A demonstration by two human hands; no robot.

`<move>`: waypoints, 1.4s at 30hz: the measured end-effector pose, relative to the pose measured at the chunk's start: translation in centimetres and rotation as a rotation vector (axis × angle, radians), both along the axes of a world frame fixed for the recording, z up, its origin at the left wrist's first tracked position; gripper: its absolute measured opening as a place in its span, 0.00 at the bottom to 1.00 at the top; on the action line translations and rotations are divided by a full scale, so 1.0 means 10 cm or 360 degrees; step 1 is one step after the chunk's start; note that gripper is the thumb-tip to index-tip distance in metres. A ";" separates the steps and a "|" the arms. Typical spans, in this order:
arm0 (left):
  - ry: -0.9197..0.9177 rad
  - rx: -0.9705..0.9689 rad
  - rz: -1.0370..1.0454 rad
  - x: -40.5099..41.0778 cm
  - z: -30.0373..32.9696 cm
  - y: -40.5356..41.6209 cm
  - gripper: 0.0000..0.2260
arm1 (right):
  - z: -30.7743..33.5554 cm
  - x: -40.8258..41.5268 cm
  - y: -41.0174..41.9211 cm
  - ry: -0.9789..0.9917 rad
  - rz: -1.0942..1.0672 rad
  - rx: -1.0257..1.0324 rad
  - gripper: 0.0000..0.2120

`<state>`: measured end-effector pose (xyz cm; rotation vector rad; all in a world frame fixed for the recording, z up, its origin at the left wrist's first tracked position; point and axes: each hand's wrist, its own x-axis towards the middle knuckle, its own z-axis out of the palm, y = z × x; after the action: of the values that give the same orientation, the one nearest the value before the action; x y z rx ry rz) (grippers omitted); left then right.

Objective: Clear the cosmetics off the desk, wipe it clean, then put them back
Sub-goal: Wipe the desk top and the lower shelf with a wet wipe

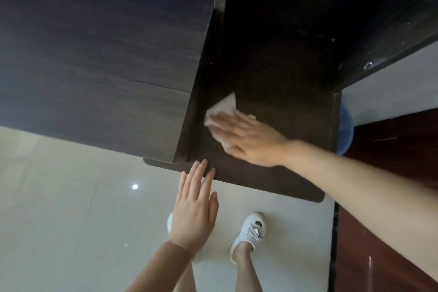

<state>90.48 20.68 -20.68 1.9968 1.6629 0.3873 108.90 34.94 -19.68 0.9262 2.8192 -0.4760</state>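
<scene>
The right hand point(248, 140) presses a white wipe point(221, 111) flat on the dark tabletop point(272, 73), its grip spread, while the left hand point(194, 208), fingers apart, touches the front edge.

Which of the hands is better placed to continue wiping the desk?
Probably the right hand: it lies flat on the wipe on the desk. The left hand is empty, fingertips only at the front edge.

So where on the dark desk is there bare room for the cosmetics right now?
Nearly all of the desk is bare, from the tall panel on its left to its right edge. Only the front-left is taken: the right hand presses a tissue there, and the left hand's fingertips touch the front edge.
</scene>
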 end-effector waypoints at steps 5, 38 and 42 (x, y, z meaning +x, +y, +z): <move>0.0067 0.0006 0.0056 0.06 0.00 0.00 0.19 | 0.08 -0.19 0.83 0.0011 -0.0915 -0.0221 0.28; 0.0542 0.0283 -0.0083 0.49 0.01 1.27 0.20 | -0.09 -0.02 1.18 0.0169 -0.1469 0.0082 0.25; 0.0538 0.0287 -0.0076 0.49 0.00 1.27 0.20 | -0.04 -0.01 1.28 0.0164 -0.0957 0.0100 0.25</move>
<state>95.34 33.34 -20.68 2.3352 1.8294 0.1949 108.81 47.76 -20.04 1.8180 2.6083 -0.5071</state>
